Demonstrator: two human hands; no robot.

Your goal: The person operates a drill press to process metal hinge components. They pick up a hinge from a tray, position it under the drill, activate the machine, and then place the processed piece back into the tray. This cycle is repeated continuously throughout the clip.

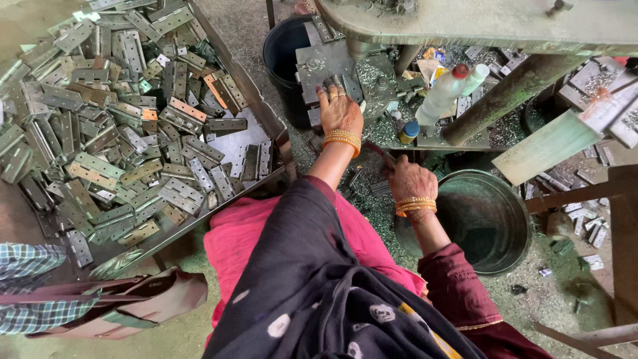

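left hand (pixel 340 112) on metal block (pixel 323 63), right hand (pixel 410 181) gripping lever (pixel 380 154)

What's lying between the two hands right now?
In the head view, between the left hand on the metal fixture and the right hand lies only shaving-strewn floor.

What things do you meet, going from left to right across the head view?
Tray of metal hinges → left hand on the metal block → right hand → white plastic bottle → round metal bucket.
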